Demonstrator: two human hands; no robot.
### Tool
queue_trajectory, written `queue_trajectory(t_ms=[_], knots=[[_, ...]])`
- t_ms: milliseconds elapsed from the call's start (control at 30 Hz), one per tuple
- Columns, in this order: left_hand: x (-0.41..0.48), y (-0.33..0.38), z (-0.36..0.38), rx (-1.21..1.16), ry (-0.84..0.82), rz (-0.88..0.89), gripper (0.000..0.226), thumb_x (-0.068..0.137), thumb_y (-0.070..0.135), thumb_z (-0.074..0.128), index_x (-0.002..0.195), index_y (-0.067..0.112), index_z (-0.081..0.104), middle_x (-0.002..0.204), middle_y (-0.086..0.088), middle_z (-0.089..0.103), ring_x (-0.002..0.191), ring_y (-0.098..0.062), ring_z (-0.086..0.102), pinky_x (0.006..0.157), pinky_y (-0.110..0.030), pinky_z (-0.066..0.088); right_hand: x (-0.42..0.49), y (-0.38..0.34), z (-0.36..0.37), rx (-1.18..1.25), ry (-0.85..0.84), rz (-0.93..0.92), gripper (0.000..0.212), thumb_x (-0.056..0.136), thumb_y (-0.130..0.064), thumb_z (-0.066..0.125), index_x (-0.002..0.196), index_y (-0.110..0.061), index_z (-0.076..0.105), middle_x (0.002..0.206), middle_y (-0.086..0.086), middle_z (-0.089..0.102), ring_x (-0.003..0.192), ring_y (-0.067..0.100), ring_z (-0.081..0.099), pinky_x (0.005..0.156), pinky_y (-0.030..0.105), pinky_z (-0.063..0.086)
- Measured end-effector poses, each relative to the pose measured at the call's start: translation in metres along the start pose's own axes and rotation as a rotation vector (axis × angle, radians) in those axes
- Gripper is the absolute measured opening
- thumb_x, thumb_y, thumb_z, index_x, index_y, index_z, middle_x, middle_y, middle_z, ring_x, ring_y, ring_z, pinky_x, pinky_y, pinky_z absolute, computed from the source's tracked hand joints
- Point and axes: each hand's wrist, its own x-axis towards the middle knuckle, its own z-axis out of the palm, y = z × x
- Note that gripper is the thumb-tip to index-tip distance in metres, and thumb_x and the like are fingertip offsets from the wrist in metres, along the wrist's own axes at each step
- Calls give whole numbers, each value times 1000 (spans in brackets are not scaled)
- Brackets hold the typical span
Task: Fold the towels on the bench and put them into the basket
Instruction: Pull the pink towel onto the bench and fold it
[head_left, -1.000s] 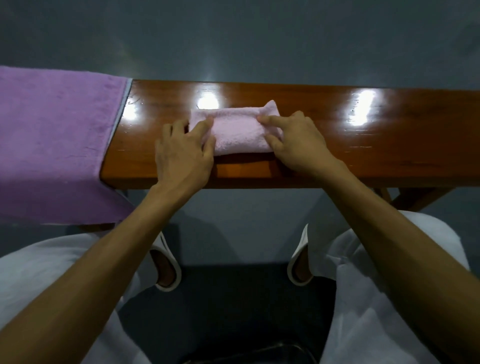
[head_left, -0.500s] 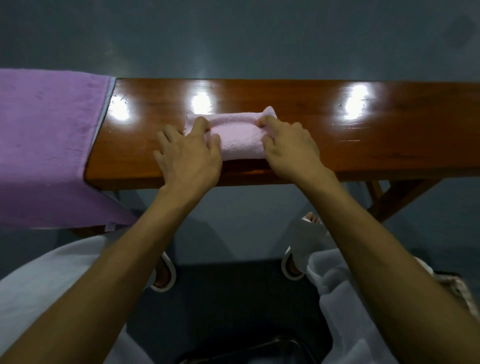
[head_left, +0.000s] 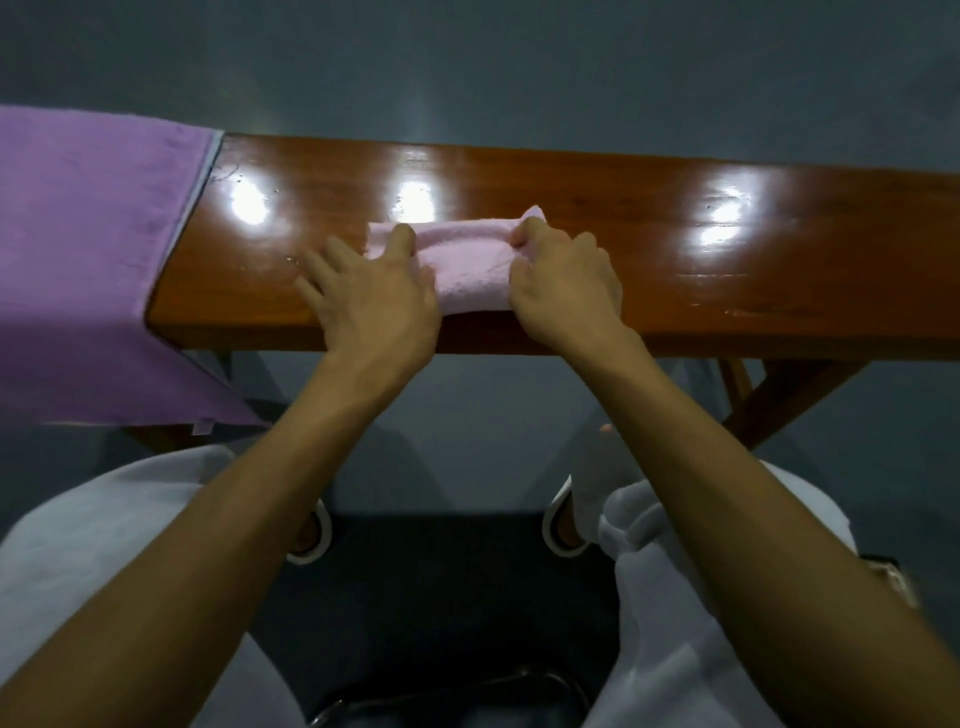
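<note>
A small pink towel (head_left: 470, 265), folded into a short strip, lies on the glossy wooden bench (head_left: 727, 291) near its front edge. My left hand (head_left: 371, 296) covers the towel's left end, its index finger and thumb closed on the fabric. My right hand (head_left: 563, 283) pinches the right end, where a corner sticks up. A large purple towel (head_left: 88, 260) drapes over the bench's left end and hangs down in front. The basket's woven edge (head_left: 891, 574) peeks out at the right, behind my right forearm.
White-trousered knees and white slippers sit below the bench. A dark stool seat (head_left: 447, 597) with a metal rim lies between the legs. The bench's wooden leg brace (head_left: 779, 400) angles down at the right. Grey floor lies beyond the bench.
Both hands have closed in on the pink towel's ends and now pinch it, bunching its far edge. The view has shifted slightly to the left.
</note>
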Motion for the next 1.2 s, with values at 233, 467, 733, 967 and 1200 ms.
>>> queue_trajectory(t_ms=[233, 467, 733, 967, 1200], knots=[[8, 4, 5, -39, 20, 22, 28, 106, 39, 49, 132, 27, 47, 134, -26, 49, 126, -42, 41, 102, -53, 38, 3, -3, -1, 74, -33, -28, 29, 102, -15, 55, 127, -30, 49, 109, 7, 63, 87, 22, 61, 76, 39, 60], [21, -1, 10, -444, 53, 122, 16, 102, 33, 60, 115, 28, 51, 121, -8, 44, 106, -27, 50, 91, -35, 49, 1, 12, -10, 179, -52, -126, 28, 101, -22, 59, 127, -28, 52, 118, 0, 62, 92, 18, 59, 70, 30, 53], [19, -3, 7, -555, -128, 244, 21, 98, 27, 60, 117, 34, 57, 128, -6, 49, 113, -19, 49, 83, -20, 39, -4, 55, -32, 240, -127, -256, 31, 100, -25, 62, 130, -26, 56, 139, -2, 58, 110, 16, 56, 89, 30, 48], [17, 7, 9, -623, -162, 375, 16, 97, 27, 63, 110, 34, 62, 121, 1, 61, 111, -19, 56, 83, -33, 50, -15, 73, -42, 265, -98, -195, 30, 101, -24, 62, 130, -26, 56, 143, 2, 54, 116, 17, 52, 97, 33, 50], [-2, 27, 7, -813, -133, 447, 12, 95, 18, 67, 107, 22, 66, 115, 8, 65, 100, -8, 57, 76, -22, 48, -35, 99, -69, 302, -4, -233, 25, 99, -27, 64, 124, -25, 60, 130, -4, 60, 115, 15, 57, 96, 31, 51]])
